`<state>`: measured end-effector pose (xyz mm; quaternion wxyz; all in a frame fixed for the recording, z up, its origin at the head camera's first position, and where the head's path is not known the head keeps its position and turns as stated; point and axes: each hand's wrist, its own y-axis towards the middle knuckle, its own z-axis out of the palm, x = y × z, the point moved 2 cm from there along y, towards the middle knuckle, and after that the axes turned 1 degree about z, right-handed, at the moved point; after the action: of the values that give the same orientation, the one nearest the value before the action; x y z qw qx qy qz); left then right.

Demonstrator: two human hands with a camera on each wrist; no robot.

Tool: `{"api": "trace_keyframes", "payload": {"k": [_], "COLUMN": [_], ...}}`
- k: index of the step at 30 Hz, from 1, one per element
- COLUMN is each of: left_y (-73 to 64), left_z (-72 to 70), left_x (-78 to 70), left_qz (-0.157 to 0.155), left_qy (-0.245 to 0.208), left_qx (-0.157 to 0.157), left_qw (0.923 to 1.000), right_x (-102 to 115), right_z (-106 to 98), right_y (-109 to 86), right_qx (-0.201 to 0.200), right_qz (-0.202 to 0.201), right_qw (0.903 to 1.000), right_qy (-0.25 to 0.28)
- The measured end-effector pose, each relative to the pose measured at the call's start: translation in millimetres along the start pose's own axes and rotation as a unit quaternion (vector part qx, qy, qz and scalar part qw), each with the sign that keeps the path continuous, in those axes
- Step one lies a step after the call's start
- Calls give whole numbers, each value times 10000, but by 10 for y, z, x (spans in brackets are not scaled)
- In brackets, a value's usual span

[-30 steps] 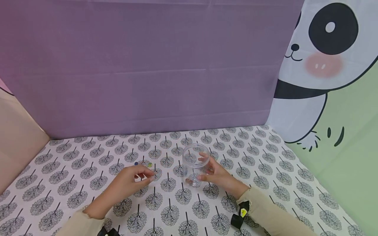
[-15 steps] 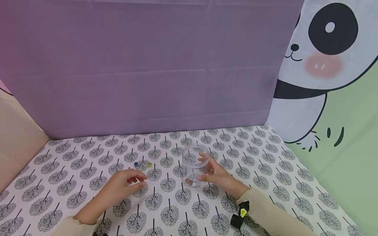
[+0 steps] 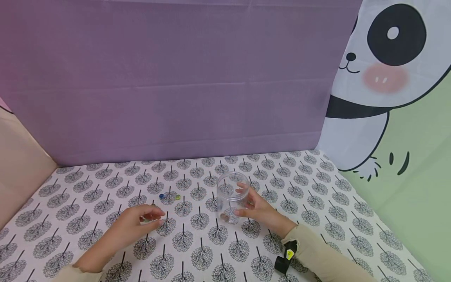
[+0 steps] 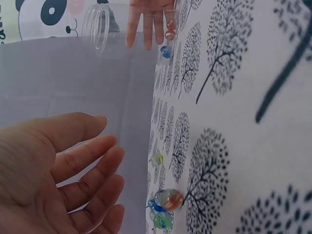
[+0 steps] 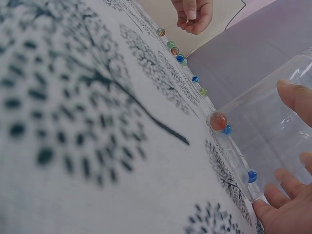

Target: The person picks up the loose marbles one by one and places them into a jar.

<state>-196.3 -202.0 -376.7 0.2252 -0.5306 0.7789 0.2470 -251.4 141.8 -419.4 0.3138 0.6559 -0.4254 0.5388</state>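
Observation:
A clear, lidless plastic jar [image 3: 230,201] stands upright on the tablecloth. My right hand [image 3: 258,209] grips its side, thumb in front and fingers round the back. Inside at the bottom lie an orange marble [image 5: 218,121] and blue marbles [image 5: 251,176]. To the left my left hand [image 3: 135,225] hovers with loosely bent fingers and nothing in them. Close by it, in the left wrist view, an orange-streaked marble [image 4: 171,199] and a green marble [image 4: 163,220] lie on the cloth; the hand partly hides this group in the head view. Farther back sit a blue marble [image 3: 161,196] and a yellow-green marble [image 3: 177,197].
A white tablecloth [image 3: 197,254] with a dark tree print covers the table. Behind it rises a purple cloth wall [image 3: 183,86]; a panda-printed panel [image 3: 387,129] borders the right side. Another streaked marble [image 5: 161,32] lies at the far end of the row in the right wrist view.
My left hand has drawn back to the left and toward me, away from the jar. The right hand and the jar have stayed in place.

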Motion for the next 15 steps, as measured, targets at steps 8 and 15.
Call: {"api": "trace_keyframes", "payload": {"k": [8, 15], "left_y": [-64, -92], "left_z": [-39, -69], "left_x": [78, 142], "left_qz": [14, 55], "left_qy": [-118, -326], "left_qx": [-3, 5], "left_qw": [9999, 9995], "right_x": [11, 13], "right_z": [0, 2], "right_y": [-3, -4], "right_qx": [23, 32], "right_qz": [-3, 34], "right_qw": [10000, 10000], "right_qy": [-34, 41]}}
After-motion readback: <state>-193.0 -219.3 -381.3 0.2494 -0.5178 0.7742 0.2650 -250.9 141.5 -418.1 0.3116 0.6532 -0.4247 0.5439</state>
